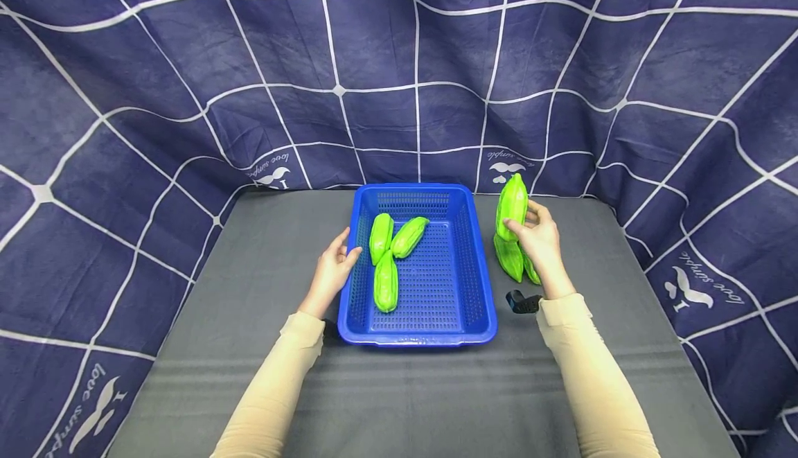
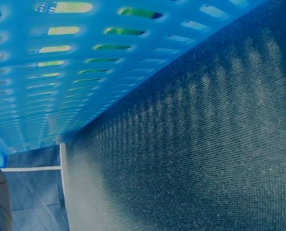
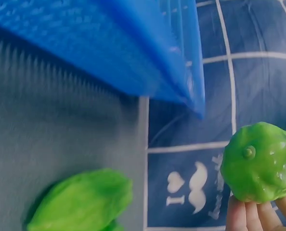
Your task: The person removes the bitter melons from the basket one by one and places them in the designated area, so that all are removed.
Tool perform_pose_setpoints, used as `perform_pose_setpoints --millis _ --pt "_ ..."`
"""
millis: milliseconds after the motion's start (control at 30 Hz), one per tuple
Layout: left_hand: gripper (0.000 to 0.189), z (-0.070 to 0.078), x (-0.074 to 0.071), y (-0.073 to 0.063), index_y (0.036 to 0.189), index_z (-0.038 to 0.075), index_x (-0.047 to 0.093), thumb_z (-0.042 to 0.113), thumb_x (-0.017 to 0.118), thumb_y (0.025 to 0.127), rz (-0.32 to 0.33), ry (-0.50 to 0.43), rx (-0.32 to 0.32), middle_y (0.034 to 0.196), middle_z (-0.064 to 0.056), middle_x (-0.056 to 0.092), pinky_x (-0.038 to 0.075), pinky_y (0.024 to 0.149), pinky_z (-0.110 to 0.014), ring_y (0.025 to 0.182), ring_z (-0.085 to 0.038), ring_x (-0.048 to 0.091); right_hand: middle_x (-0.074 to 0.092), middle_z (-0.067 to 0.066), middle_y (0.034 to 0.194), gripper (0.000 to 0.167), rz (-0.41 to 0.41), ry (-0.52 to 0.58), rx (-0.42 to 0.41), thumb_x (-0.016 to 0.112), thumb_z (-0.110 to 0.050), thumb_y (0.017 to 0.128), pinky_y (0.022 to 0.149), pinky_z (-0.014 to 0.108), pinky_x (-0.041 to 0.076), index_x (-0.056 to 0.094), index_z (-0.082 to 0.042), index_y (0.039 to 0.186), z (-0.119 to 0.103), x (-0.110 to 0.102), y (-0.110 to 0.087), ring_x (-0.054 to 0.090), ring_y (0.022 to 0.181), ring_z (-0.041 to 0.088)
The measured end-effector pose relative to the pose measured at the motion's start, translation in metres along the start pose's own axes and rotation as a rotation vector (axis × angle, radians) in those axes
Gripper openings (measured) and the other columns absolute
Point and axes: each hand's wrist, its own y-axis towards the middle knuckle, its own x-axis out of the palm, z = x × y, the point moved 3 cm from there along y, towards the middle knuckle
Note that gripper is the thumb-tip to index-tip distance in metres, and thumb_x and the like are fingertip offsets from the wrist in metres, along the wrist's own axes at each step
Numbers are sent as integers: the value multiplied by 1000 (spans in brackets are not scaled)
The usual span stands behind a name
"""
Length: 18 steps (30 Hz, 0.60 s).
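My right hand [image 1: 541,236] grips a bright green, ridged, elongated vegetable [image 1: 512,205] of uncertain kind, held up to the right of a blue perforated plastic basket [image 1: 480,264]. Its rounded end with a small nub faces the right wrist camera, fingers curled beneath. Below it, two similar green vegetables [image 1: 510,260] lie on the table, one partly hidden by the hand. Inside the basket, on its left side, rest three more green vegetables [image 1: 386,281]. My left hand [image 1: 329,271] is at the basket's left rim, thumb against it and fingers extended along the outside.
A grey cloth [image 1: 411,395] covers the table. Navy curtains [image 1: 386,118] with white lines hang behind and along both sides. A small black device [image 1: 522,302] sits by my right wrist. The basket's raised rim stands between my hands.
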Motion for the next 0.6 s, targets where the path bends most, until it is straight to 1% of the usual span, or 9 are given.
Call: perform_pose_setpoints --millis 67,167,233,300,400,467,600 --pt "57 0 0 0 148 9 44 22 63 97 -1 1 -1 89 -12 61 44 63 -25 66 -10 53 55 21 138 69 17 -5 12 66 -23 90 85 27 45 38 -8 151 5 -6 0 60 120 34" --pt "56 -1 0 0 148 9 44 23 63 97 1 3 9 87 -10 59 42 60 -24 63 -10 50 55 21 138 69 47 -35 29 66 -25 90 84 26 45 38 -8 151 15 -14 0 60 120 34" --pt "56 -1 0 0 148 8 44 22 63 97 2 -1 16 85 -9 57 40 59 -23 62 -10 48 56 22 138 68 69 -54 40 66 -24 90 87 30 46 39 -7 150 22 -20 0 60 119 35" --pt "56 -1 0 0 148 8 45 22 63 97 5 -3 20 84 -8 56 39 57 -22 62 -10 47 56 23 137 67 92 -75 52 66 -23 90 92 36 46 39 -7 150 29 -25 1 59 119 36" --pt "56 -1 0 -1 148 8 44 22 63 97 3 -9 14 85 -8 56 39 57 -22 62 -10 47 56 24 137 66 122 -104 65 66 -22 90 98 44 44 40 -6 149 38 -33 2 58 120 38" --pt "57 -1 0 -1 148 8 44 22 63 97 2 -10 9 87 -10 58 41 58 -22 62 -9 49 55 25 138 66 133 -139 72 65 -21 91 100 47 43 40 -6 149 44 -37 3 56 121 40" --pt "57 0 0 -1 148 8 44 22 64 96 5 -12 6 90 -14 62 43 61 -23 64 -8 52 52 27 139 66 146 -224 58 65 -18 91 105 51 39 39 -3 149 56 -45 4 50 126 43"
